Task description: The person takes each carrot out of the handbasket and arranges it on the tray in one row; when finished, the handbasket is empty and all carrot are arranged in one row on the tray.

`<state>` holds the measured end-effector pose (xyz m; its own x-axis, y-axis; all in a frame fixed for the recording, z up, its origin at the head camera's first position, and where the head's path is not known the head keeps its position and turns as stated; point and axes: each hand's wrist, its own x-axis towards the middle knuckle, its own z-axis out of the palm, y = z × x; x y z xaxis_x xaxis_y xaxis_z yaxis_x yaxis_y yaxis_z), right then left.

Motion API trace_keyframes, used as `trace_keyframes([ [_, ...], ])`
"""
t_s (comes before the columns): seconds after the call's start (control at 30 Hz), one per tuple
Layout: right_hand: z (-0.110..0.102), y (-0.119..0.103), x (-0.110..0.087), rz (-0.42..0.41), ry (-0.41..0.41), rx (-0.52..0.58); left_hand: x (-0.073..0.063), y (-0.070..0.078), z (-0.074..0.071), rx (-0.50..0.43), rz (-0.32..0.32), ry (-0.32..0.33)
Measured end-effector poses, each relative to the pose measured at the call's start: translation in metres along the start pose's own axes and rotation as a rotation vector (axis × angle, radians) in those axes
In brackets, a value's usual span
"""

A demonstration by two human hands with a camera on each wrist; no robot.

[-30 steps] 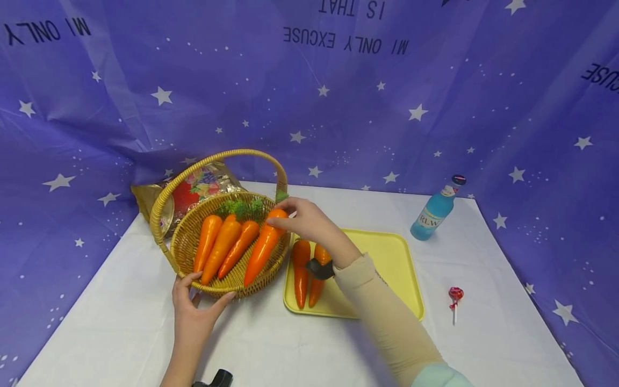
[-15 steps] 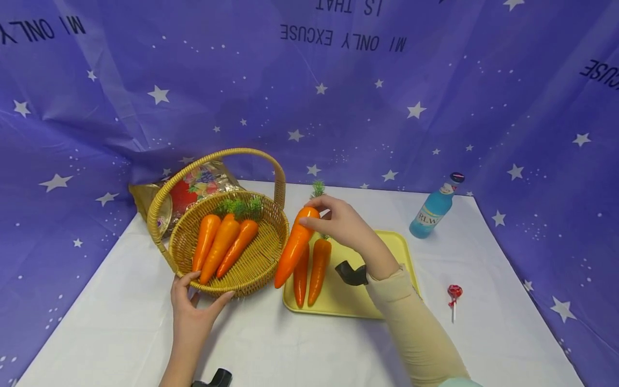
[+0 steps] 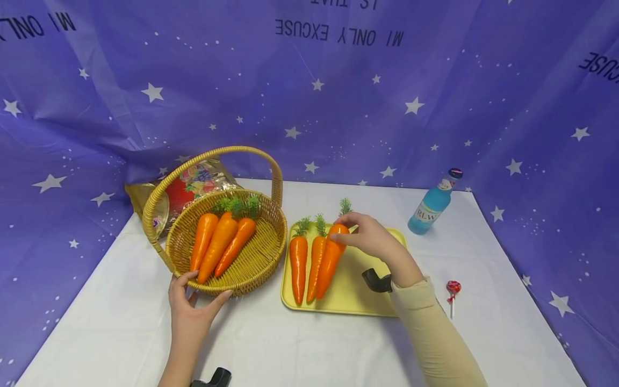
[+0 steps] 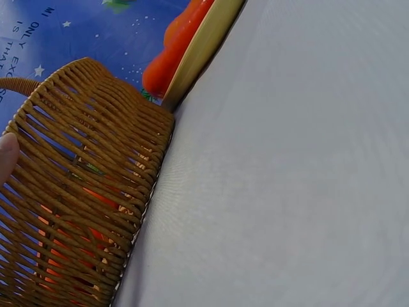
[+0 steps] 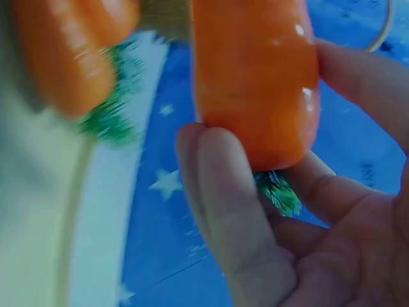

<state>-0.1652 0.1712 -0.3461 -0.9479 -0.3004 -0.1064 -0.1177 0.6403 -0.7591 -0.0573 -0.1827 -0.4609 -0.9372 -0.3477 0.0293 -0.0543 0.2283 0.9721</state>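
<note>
My right hand pinches an orange toy carrot near its thick top, tilted over the yellow tray. In the right wrist view this carrot sits between thumb and fingers, green tuft below. Whether its tip touches the tray, I cannot tell. Two carrots lie on the tray, the left carrot and the middle carrot. My left hand holds the near rim of a wicker basket, its thumb along the outer wall. Several carrots lie inside, green tops toward the back.
Behind the basket leans a gold and red packet. A blue bottle stands at the back right, and a red lollipop lies in front of it. A starry purple cloth hangs behind the white table.
The gripped carrot has left the basket and moved right over the tray, beside the two carrots there. My left hand has stayed at the basket rim.
</note>
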Motion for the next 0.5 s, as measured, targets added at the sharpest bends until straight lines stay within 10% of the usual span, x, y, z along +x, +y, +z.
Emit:
trace_keyframes([
  [0.5,0.028,0.048,0.011,0.164,-0.005,-0.062,0.0,0.003,0.001,-0.011,-0.026,0.006],
])
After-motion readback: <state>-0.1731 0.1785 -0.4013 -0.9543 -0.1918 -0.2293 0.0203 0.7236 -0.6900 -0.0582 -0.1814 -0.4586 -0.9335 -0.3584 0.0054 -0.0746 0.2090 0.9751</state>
